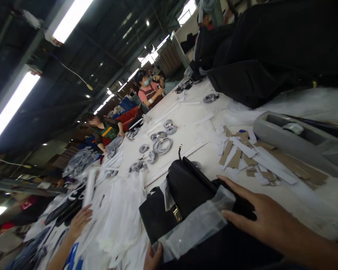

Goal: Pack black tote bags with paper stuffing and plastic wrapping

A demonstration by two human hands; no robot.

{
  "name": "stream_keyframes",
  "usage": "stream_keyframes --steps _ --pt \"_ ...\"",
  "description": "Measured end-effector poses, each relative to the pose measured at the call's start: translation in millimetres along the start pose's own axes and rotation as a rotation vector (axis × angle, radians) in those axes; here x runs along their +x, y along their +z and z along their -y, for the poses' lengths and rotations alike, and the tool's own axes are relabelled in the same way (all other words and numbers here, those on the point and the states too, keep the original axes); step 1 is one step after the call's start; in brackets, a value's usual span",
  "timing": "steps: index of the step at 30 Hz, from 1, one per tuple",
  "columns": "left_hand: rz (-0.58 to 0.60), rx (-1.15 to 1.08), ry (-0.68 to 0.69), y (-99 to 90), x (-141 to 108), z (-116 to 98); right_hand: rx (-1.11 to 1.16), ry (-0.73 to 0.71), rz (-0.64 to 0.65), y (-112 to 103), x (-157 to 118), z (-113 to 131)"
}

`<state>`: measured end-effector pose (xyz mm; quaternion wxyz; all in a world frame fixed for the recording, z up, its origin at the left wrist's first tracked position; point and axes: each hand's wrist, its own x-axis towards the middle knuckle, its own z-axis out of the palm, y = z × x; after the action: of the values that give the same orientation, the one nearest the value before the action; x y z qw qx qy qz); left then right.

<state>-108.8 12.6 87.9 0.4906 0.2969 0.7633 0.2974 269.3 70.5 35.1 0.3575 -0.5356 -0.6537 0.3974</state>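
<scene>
A black handbag (190,180) lies tilted in front of me, its flap up and a gold clasp (176,213) showing. Across its front runs a strip of translucent wrapping (195,227). My right hand (253,210) grips the bag's right side, thumb on the near face and fingers over the far edge. At the lower left edge of the wrapping, my left hand (153,257) pinches the bag; most of this hand is cut off by the frame. Thin white sheets (121,217) are heaped beside the bag on the left.
A co-worker's hand (80,221) reaches over the white sheets from the left. Several coiled grey-wrapped straps (162,145) lie on the white table (195,129). To the right are cardboard and paper strips (248,157) and a grey tape dispenser (284,142). Two people stand along the far left side.
</scene>
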Motion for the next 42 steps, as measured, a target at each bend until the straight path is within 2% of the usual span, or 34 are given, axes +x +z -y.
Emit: stream_keyframes --steps 5,8,10,12,14,17,21,24,26,28,31,33,35,38,40,42 --pt "0.022 -0.186 0.058 45.9 -2 58 -0.048 0.157 0.101 5 9 -59" --pt "0.005 -0.344 0.119 57.3 -3 76 -0.100 0.166 0.123 7 2 -71" --pt "0.009 -0.375 0.146 57.7 -2 78 -0.110 0.157 0.129 7 2 -67" --pt "0.004 -0.389 0.209 52.9 0 70 -0.111 0.126 0.111 7 10 -56" --pt "-0.030 -0.403 0.307 43.9 4 53 -0.103 0.108 0.075 7 24 -38" --pt "-0.099 -0.406 0.487 25.7 8 15 -0.091 0.082 -0.022 2 54 0" --pt "-0.152 -0.442 0.682 5.1 7 -30 -0.019 -0.087 -0.143 -9 83 49" --pt "-0.160 -0.481 0.746 1.5 4 -40 0.033 -0.124 -0.145 -13 86 61" --pt "-0.141 -0.484 0.726 5.5 5 -32 -0.019 -0.100 -0.130 -12 82 53" --pt "-0.107 -0.442 0.667 13.0 8 -16 -0.117 -0.027 -0.083 -9 76 33" --pt "-0.024 -0.322 0.533 26.1 17 22 -0.296 0.118 0.076 -6 64 -10" --pt "-0.038 -0.203 0.476 33.0 25 50 -0.436 0.133 0.170 -9 54 -37" --pt "-0.133 -0.047 0.467 37.9 34 73 -0.569 0.045 0.192 -15 45 -52" --pt "-0.277 0.134 0.486 45.5 43 91 -0.664 -0.265 0.095 -17 39 -48" --pt "-0.337 0.142 0.510 53.1 42 93 -0.643 -0.518 0.052 -6 39 -34" --pt "-0.385 0.082 0.544 60.7 33 92 -0.578 -0.682 0.091 14 37 -21"
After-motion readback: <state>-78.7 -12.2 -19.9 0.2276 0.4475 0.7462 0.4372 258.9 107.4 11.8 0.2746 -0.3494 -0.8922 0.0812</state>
